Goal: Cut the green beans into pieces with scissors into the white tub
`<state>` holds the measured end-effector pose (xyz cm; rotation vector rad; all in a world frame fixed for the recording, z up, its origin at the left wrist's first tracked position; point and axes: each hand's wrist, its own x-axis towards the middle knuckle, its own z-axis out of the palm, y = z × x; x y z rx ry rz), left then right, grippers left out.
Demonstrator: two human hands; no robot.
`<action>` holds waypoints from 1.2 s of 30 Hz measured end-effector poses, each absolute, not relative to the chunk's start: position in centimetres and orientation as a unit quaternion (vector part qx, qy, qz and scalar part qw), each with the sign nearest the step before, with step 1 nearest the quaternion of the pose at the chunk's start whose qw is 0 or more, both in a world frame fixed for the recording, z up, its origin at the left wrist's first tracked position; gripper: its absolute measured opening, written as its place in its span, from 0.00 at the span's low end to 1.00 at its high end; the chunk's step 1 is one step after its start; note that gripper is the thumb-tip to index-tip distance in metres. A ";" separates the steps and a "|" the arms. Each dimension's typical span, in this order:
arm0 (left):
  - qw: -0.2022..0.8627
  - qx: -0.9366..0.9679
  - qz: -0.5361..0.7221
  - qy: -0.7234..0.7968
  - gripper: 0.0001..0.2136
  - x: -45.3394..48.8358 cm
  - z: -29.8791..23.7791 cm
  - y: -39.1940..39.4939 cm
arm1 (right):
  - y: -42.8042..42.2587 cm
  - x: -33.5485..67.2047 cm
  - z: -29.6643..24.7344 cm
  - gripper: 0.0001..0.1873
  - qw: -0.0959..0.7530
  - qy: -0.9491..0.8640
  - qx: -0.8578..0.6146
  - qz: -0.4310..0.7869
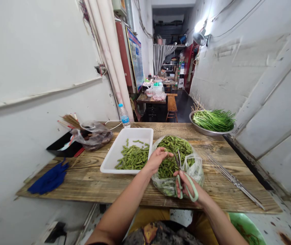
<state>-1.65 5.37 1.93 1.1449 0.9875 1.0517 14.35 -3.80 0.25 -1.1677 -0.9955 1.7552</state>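
Wooden table (96,183) spans scene. White tray (115,149) centre-left, holding cut green pods (132,158). Plastic bag (196,170) of pods touching tray's right side, near edge. Left hand (157,158) curled in bag mouth; grip on pods unclear. Right hand (186,185) clasps green-handled scissors (178,163), blades over bag.

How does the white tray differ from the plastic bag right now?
The white tray is rigid and rectangular; the plastic bag is clear and crumpled. The tray's green pods lie thinly at its near end; the bag is heaped. The left hand reaches into the bag, not the tray. Both hold green pods.
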 end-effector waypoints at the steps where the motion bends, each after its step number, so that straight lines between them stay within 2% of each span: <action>1: 0.592 0.498 0.457 0.438 0.09 -1.6 2.0 5.4 | -3.8 14.4 0.2 0.23 0.394 -0.388 -0.456 0.697; 5: 0.570 0.465 0.496 0.461 0.06 -1.1 1.8 5.4 | -3.8 14.3 0.2 0.23 0.396 -0.376 -0.458 0.701; 11: 0.666 0.337 0.524 0.410 0.09 0.3 1.2 4.2 | -3.7 13.8 0.7 0.24 0.385 -0.387 -0.476 0.690; 18: 0.667 0.337 0.509 0.427 0.11 1.2 1.2 3.1 | -3.6 14.0 0.4 0.21 0.393 -0.412 -0.489 0.661; 22: 0.654 0.359 0.492 0.449 0.10 0.9 1.1 3.6 | -3.3 14.2 0.1 0.22 0.377 -0.435 -0.521 0.631; 25: 0.530 0.427 0.520 0.516 0.06 -1.5 1.2 4.5 | -3.1 14.4 -0.1 0.22 0.383 -0.424 -0.534 0.623; 28: 0.227 0.524 0.528 0.629 0.07 -5.2 1.9 5.3 | -3.1 14.7 -0.1 0.21 0.414 -0.375 -0.514 0.650; 30: 0.040 0.560 0.466 0.684 0.10 -6.9 2.5 5.3 | -3.1 14.9 0.1 0.22 0.416 -0.353 -0.478 0.688; 31: -0.013 0.582 0.431 0.690 0.11 -7.1 2.7 5.3 | -3.1 15.0 0.2 0.22 0.411 -0.347 -0.461 0.706; 33: -0.028 0.662 0.360 0.657 0.11 -6.4 2.7 5.4 | -3.1 15.2 0.3 0.22 0.402 -0.338 -0.438 0.729; 36: 0.041 0.785 0.218 0.578 0.12 -3.1 1.7 6.1 | -3.2 15.2 0.2 0.22 0.409 -0.332 -0.445 0.724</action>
